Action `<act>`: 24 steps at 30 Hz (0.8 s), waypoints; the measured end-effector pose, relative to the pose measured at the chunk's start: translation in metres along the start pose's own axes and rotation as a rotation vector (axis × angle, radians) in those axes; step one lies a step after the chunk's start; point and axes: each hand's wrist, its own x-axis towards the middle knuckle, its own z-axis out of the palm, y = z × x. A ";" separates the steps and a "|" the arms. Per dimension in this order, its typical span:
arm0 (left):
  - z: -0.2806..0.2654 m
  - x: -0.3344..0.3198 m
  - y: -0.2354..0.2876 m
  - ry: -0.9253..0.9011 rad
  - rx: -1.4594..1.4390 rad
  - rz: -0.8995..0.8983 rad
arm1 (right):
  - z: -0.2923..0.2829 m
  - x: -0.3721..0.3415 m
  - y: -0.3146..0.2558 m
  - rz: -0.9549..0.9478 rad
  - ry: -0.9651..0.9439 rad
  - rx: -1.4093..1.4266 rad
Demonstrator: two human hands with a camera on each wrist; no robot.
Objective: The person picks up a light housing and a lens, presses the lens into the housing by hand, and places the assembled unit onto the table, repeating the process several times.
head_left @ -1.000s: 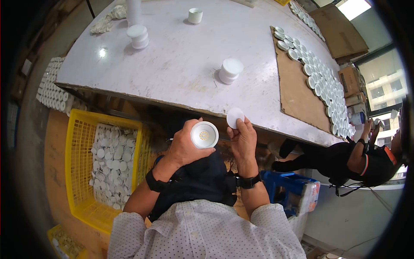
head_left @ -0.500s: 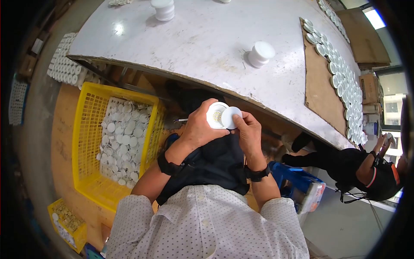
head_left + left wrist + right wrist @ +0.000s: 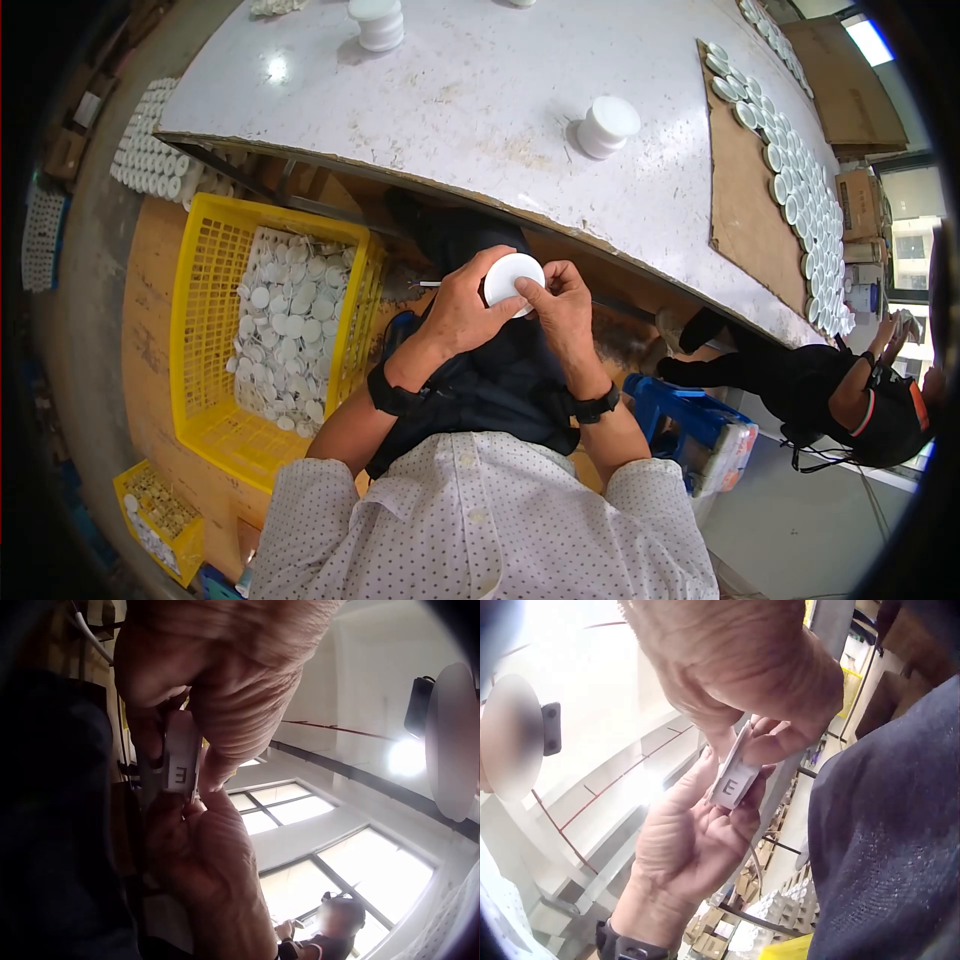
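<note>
A round white LED downlight (image 3: 731,789), its side marked with a letter E, is gripped between the thumb and fingers of my left hand (image 3: 455,312). Over its open face lies a flat white disc (image 3: 512,274), which hides the LEDs in the head view. My right hand (image 3: 566,318) holds the disc's edge with its thumb on top and fingers curled at the rim. In the right wrist view the disc runs along the downlight's front. A short white wire (image 3: 429,284) sticks out left of my left hand.
A yellow crate (image 3: 182,330) of loose white discs (image 3: 285,325) stands at left, a smaller yellow box (image 3: 188,552) below it. Stacked white pieces (image 3: 610,122) sit on the table (image 3: 450,110). Cardboard (image 3: 730,200) holds rows of white rings. Another person (image 3: 870,410) works at right, beyond a blue stool (image 3: 665,400).
The right hand has brought the disc from beside the downlight, across its edge, and over its face. The head view has shifted, and the hands have drawn together.
</note>
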 end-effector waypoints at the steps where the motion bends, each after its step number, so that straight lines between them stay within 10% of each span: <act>1: 0.000 0.000 -0.002 -0.001 -0.009 0.013 | -0.001 0.000 0.001 0.010 -0.017 0.001; 17: 0.000 -0.003 -0.013 -0.017 0.025 0.080 | -0.010 0.012 0.006 0.052 -0.206 0.038; 24: 0.003 0.001 -0.013 0.012 -0.150 -0.168 | -0.007 0.013 0.010 0.015 -0.187 -0.122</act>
